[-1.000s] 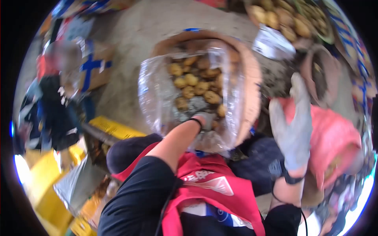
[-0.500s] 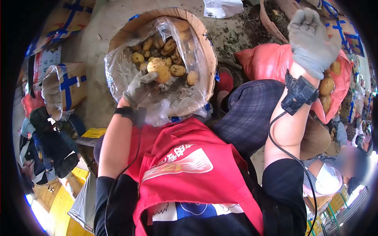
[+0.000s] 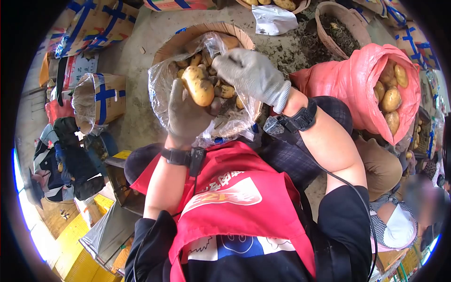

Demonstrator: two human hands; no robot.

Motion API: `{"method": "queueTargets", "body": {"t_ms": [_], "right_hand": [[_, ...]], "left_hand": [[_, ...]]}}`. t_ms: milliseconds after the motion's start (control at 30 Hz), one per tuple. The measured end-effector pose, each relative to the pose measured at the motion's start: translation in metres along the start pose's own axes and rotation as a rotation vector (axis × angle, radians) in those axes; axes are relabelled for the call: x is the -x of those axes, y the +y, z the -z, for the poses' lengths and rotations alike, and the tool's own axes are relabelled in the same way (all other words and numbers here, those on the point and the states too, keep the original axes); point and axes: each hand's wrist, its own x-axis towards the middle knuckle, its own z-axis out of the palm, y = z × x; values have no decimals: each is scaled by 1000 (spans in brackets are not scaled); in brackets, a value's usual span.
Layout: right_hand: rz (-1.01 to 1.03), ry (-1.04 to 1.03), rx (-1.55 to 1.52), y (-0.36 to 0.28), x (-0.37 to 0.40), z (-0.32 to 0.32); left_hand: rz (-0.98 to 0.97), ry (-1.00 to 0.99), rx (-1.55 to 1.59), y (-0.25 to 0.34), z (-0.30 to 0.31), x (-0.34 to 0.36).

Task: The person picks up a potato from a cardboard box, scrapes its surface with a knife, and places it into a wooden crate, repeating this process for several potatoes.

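My left hand [image 3: 185,110], in a grey work glove, is closed around a large yellow potato [image 3: 199,85]. It holds this over a round cardboard container [image 3: 223,29] lined with clear plastic [image 3: 162,89]. My right hand [image 3: 253,75], also gloved, reaches over the container's right side with loosely bent fingers near the held potato, and nothing shows in it. Smaller potatoes [image 3: 227,91], some dirty, lie inside the container. To the right, a pink sack [image 3: 329,77] stands with its mouth turned right, showing several large potatoes [image 3: 391,100].
A plastic-lined cardboard box [image 3: 110,98] sits at left. At the upper right stand a tub [image 3: 326,35] with dark debris and a white paper sheet [image 3: 274,19] on the soiled floor. Taped cartons [image 3: 101,23] are at the upper left. Other people [image 3: 70,160] are at both sides.
My right hand has moved left from above the pink sack to the round container. My left hand still holds a potato, now turned more upright. The view has shifted, showing more at the top.
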Motion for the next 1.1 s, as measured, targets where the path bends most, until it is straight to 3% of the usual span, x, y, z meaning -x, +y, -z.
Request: {"method": "queueTargets", "body": {"t_ms": [67, 133, 200, 233, 300, 400, 500, 600, 667, 733, 767, 800, 833, 867, 900, 967, 1000, 1067, 1100], "right_hand": [[-104, 109, -11, 1, 1, -2], [461, 280, -136, -2, 2, -8], [716, 84, 54, 6, 12, -16], [760, 9, 108, 5, 20, -26], [803, -60, 150, 9, 28, -44], [855, 97, 259, 18, 33, -63], [842, 216, 249, 17, 16, -58], [695, 169, 183, 34, -23, -28], [-87, 205, 649, 26, -40, 9], [56, 692, 804, 33, -42, 18], [64, 690, 809, 37, -39, 23], [207, 700, 764, 27, -32, 29], [348, 707, 712, 21, -29, 31], [351, 700, 710, 21, -29, 27], [344, 680, 631, 22, -27, 23], [338, 660, 550, 27, -28, 15], [427, 666, 559, 32, -32, 9], [605, 675, 572, 42, -41, -2], [698, 576, 543, 35, -38, -6]], "left_hand": [[-22, -8, -49, -5, -2, -1], [-258, -45, -495, -10, -15, 0], [-560, 43, -1119, -17, -22, -2], [-624, 70, -1201, -16, -25, -1], [-510, 46, -943, -13, -27, -2], [-177, 33, -307, -16, -21, -3], [66, -12, 135, -19, -10, -6], [305, -117, 543, -18, -17, -10], [349, -261, 410, -10, -38, -16], [332, -272, 483, -9, -29, -18], [308, -280, 559, -9, -26, -19], [295, -282, 563, -4, -33, -17], [251, -107, 463, 5, -46, -13], [213, 71, 360, 9, -52, -10], [216, -33, 472, 10, -46, -9], [205, 23, 420, 10, -38, -6], [192, 74, 369, 11, -37, -6], [164, -11, 368, 5, -29, -5], [-252, 11, -514, 0, -34, -3]]}}
